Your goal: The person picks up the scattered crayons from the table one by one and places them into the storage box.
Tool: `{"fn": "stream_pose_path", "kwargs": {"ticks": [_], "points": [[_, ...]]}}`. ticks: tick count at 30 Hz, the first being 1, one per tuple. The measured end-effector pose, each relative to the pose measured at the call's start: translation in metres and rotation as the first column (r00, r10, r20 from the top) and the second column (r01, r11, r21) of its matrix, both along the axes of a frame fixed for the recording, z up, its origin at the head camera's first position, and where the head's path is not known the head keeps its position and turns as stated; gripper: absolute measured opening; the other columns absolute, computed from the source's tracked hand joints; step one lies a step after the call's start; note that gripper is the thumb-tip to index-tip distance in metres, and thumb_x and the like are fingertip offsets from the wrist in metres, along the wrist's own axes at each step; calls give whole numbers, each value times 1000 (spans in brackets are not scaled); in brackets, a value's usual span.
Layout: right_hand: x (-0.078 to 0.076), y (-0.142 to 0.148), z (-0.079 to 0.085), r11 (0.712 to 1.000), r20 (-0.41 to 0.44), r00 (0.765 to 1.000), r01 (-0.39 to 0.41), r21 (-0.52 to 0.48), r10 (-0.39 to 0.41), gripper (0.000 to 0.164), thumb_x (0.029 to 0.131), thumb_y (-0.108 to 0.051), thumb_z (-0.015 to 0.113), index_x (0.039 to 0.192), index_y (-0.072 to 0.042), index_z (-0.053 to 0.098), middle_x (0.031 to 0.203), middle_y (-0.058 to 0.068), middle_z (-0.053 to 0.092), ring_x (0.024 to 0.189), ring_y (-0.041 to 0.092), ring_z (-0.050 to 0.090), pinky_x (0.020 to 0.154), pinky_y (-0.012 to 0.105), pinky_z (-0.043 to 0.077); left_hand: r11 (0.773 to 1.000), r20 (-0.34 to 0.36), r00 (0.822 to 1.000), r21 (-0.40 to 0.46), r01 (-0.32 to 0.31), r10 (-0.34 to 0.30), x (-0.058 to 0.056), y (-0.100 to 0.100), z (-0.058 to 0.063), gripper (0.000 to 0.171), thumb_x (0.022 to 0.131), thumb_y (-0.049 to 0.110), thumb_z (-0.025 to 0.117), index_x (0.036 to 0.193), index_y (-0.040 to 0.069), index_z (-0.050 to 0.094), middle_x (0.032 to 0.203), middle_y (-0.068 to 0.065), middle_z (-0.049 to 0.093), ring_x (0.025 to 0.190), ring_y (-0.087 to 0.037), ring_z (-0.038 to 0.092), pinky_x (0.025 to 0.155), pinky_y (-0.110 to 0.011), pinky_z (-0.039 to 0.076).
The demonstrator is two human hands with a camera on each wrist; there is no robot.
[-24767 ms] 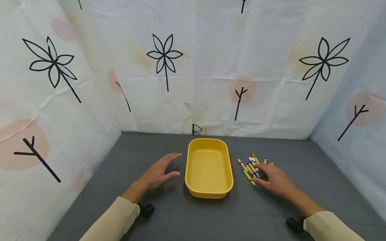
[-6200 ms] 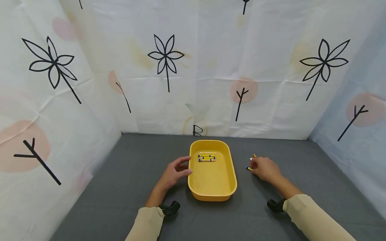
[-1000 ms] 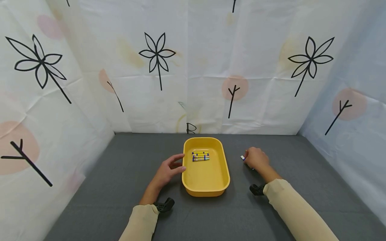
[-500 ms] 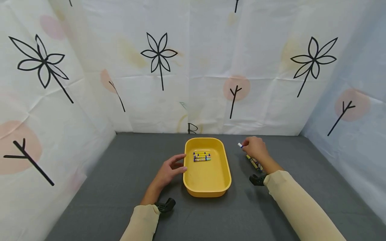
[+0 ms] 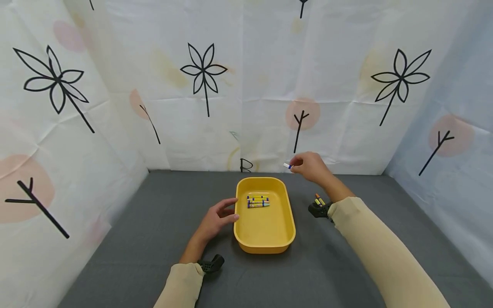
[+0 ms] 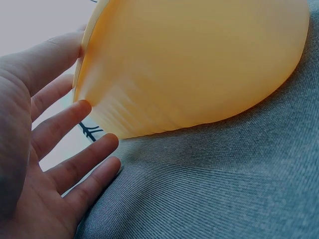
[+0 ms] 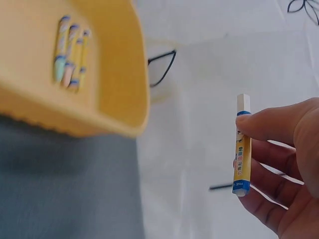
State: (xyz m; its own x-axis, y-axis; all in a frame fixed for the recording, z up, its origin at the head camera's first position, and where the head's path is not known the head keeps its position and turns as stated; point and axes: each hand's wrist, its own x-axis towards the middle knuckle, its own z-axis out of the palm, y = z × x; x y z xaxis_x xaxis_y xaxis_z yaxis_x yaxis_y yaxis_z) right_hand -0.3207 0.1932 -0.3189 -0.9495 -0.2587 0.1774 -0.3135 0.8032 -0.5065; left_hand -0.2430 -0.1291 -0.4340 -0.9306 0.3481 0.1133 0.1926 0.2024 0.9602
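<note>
White crayon [image 7: 242,154]: pinched in grip of right hand [image 5: 311,166], raised near far right corner of yellow tray [image 5: 265,233], apparently mid-transfer. Touched tray's left side with relaxed left hand [image 5: 213,219]. Probably needed lowering beside four crayons [image 5: 257,202] inside.

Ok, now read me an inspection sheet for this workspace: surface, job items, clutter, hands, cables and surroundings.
Surface: dark gray tabletop, faint creases.
Job items: yellow tray with four crayons lying side by side inside; loose crayons on the table right of the tray, partly hidden, so no count.
Clutter: nothing seen.
Hands: left hand at the tray's left side; right hand pinches a white-tipped crayon in the air, outside the tray. A black device on each wrist.
Cables: nothing seen.
Surroundings: white cloth backdrop with black plant drawings, lightly creased.
</note>
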Motion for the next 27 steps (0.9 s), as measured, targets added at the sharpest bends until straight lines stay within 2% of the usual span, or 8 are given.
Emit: {"fn": "stream_pose_path", "kwargs": {"ticks": [5, 9, 15, 21, 27], "points": [[-3, -22, 7, 999, 24, 999, -34, 2, 33, 12, 90, -7, 68, 100, -2, 71, 92, 8, 68, 82, 25, 59, 75, 39, 51, 1000, 2, 1000, 8, 1, -1, -1, 0, -3, 56, 92, 14, 69, 142, 3, 48, 145, -16, 46, 121, -36, 53, 99, -47, 45], [-7, -37, 3, 998, 44, 997, -58, 19, 57, 9, 90, -8, 69, 98, -4, 71, 92, 7, 67, 83, 25, 58, 74, 37, 52, 1000, 2, 1000, 15, 4, -4, -2, 0, -3, 56, 91, 13, 69, 142, 3, 48, 145, -16, 46, 121, -36, 53, 98, -46, 46], [-9, -58, -15, 994, 84, 992, -95, 57, 90, 9, 90, -8, 70, 98, -6, 71, 91, 4, 66, 85, 22, 60, 80, 36, 53, 1000, 3, 1000, 18, 6, -6, -2, -2, -3, 56, 92, 12, 69, 142, 2, 47, 145, -17, 45, 122, -35, 53, 99, -47, 45], [-6, -74, -37, 987, 83, 987, -142, 79, 136, 5, 89, -7, 71, 94, -8, 72, 86, 1, 65, 81, 18, 59, 76, 33, 52, 1000, 6, 1000, 16, 7, -7, -3, -3, -4, 58, 91, 16, 70, 142, 2, 47, 145, -16, 46, 122, -34, 54, 98, -46, 46], [-6, -88, -56, 983, 139, 980, -159, 91, 145, 4, 88, -8, 72, 91, -11, 73, 83, -3, 64, 78, 16, 57, 73, 32, 51, 999, -3, 1000, 34, 19, -19, -2, -2, -3, 56, 92, 11, 68, 142, 1, 47, 145, -18, 45, 121, -36, 54, 98, -46, 46]]}}
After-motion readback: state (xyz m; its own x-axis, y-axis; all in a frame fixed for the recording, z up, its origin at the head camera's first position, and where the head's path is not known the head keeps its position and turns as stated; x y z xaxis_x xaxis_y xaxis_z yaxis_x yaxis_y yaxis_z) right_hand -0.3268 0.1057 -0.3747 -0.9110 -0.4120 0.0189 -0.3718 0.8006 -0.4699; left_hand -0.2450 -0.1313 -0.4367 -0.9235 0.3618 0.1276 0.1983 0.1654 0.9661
